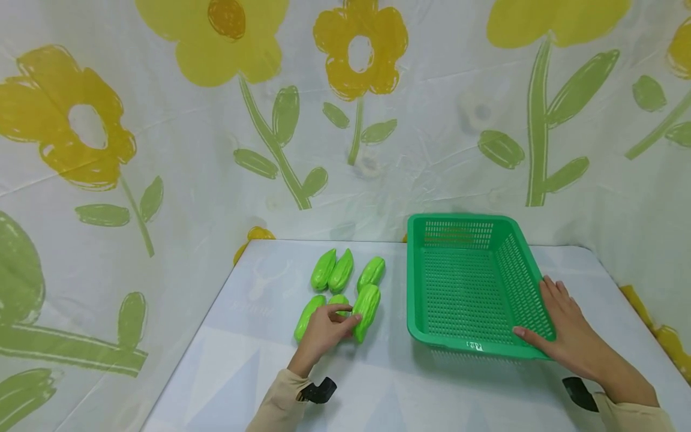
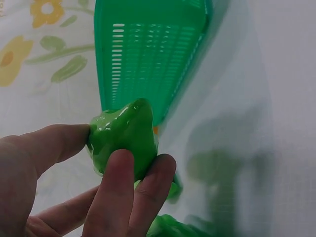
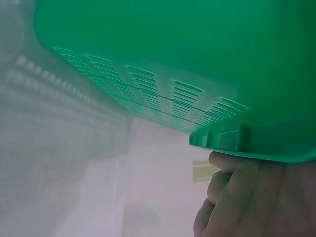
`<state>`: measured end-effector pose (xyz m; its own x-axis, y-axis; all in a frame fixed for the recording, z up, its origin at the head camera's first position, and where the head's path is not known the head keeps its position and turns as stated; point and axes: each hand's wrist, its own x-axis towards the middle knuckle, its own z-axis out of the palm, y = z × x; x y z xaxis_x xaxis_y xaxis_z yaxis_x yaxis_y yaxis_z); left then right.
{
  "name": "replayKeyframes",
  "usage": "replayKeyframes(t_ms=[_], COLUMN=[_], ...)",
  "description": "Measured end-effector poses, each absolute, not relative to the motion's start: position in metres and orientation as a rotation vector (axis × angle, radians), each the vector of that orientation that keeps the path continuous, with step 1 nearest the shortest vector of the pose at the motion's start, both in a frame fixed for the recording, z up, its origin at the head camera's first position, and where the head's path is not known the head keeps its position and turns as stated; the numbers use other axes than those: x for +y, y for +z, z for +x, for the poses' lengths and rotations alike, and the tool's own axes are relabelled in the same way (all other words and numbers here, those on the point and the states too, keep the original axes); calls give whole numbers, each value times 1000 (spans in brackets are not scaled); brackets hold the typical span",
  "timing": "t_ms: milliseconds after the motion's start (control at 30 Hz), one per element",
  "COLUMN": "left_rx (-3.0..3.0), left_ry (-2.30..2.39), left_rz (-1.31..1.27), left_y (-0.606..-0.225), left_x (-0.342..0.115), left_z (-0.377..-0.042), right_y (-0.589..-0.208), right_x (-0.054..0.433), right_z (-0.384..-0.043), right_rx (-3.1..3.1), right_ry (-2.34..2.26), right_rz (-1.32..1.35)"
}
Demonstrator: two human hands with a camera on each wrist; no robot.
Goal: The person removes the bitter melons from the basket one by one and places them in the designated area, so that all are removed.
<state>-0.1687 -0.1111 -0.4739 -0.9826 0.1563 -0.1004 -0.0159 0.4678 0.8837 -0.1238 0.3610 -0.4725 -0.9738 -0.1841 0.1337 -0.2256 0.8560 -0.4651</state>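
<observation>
My left hand pinches a glossy, bright green ribbed fruit, shaped like a star fruit, between thumb and fingertips. In the left wrist view this fruit is held end-on, with the basket beyond it. Several similar green fruits lie grouped on the table around that hand; one is partly hidden by it. To the right is a green slatted plastic basket with nothing in it. My right hand holds its right front corner, thumb over the rim and fingers along the outer side.
The white table carries faint pale patterns. Behind and beside it hangs a white curtain printed with yellow flowers and green leaves. The basket stands between the fruits and the table's right side.
</observation>
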Motion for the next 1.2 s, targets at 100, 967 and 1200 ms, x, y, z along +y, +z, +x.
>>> replayKeyframes(t_ms=[100,967,1200], left_rx=[2540,2646,2641], left_ry=[1537,1401,1412], left_rz=[131,170,200], left_y=[-477,-480,-480], left_x=[-113,-109,-106], left_z=[-167,-154,-151], right_y=[-472,-470,-471], right_x=[361,359,360], right_z=[-124,-123,-123], right_rx=[-2943,-2943,-2943], right_ry=[759,779,787], right_rz=[328,331,330])
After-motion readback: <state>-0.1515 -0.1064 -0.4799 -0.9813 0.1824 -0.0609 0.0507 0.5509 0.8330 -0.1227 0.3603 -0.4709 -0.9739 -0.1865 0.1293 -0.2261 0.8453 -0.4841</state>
